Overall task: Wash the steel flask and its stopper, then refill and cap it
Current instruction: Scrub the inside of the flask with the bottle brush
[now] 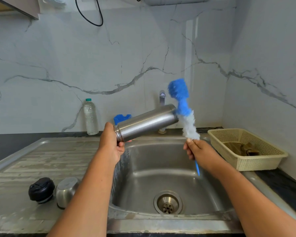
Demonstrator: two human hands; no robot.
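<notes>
The left hand (110, 144) grips the steel flask (147, 122) by its neck over the sink (161, 224), base toward two o'clock; the right hand (197, 149) curls round the bottle brush (179, 91) handle; the stopper (41, 189) waits at eight o'clock; gripped at one end, the flask could slip and drop.

White grey-veined marble walls (92, 57) meet in the right corner, glossy under bright, even light. A dark tabletop (7, 144) holds a steel sink (161, 177) with drainboard; a black cable (102, 19) loops down near a cabinet (19, 6) overhead.
</notes>
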